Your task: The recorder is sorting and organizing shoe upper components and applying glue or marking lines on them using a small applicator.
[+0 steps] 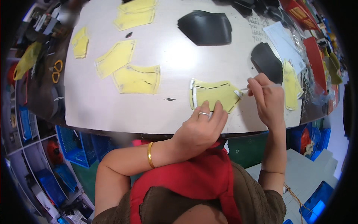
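A yellow cut piece (210, 92) with black dashed lines and white edge strips lies flat near the table's front edge. My left hand (201, 128) rests on its lower edge, fingers outstretched and somewhat apart, pressing it down. In a pinch, my right hand (266, 97) grips a thin, pale pen-like tool (244, 89). The tool's tip is at the piece's right corner, by a small white patch; whether it touches cannot be made out. Just beyond the right hand lies a black leather-like piece (267, 61), and to its right are more yellow pieces (291, 87).
Several yellow pieces (138, 79) lie across the table's left half. A larger black piece (205, 28) is at the far middle. Paper (283, 43), red boxes (315, 59) and plastic bags crowd the right edge. Orange-handled scissors (56, 71) lie at the left. Blue crates (76, 145) stand below the table.
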{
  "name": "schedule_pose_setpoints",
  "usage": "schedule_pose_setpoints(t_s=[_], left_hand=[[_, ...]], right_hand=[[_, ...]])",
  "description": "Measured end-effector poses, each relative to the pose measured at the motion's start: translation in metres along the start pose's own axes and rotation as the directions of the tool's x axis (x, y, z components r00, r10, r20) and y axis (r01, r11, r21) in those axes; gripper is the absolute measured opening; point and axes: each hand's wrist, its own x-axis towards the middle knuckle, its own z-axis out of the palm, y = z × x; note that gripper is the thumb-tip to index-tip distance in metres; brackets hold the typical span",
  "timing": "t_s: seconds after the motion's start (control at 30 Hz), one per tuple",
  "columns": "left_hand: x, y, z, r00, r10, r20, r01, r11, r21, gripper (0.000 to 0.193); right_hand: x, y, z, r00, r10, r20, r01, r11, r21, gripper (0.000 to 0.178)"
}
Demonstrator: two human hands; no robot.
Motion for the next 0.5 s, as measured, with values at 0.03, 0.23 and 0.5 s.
schedule_pose_setpoints(t_s=[0.03,0.23,0.5], left_hand=[[0.000,-0.001,0.001,1.000,0.012,-0.003,-0.012,1.000,-0.011,0.033],[0.003,-0.002,0.003,1.000,0.014,0.014,-0.015,0.998,0.064,0.031],[0.007,-0.009,0.010,0.992,0.072,-0.099,-0.069,0.997,0.035,0.024]], right_hand=[[-0.007,0.001,0.001,1.000,0.013,-0.005,-0.013,1.000,-0.009,0.024],[-0.042,-0.012,0.025,0.980,-0.124,-0.153,0.081,0.962,-0.261,0.022],[-0.009,-0.008,0.017,0.975,0.147,-0.164,-0.096,0.953,0.287,0.024]])
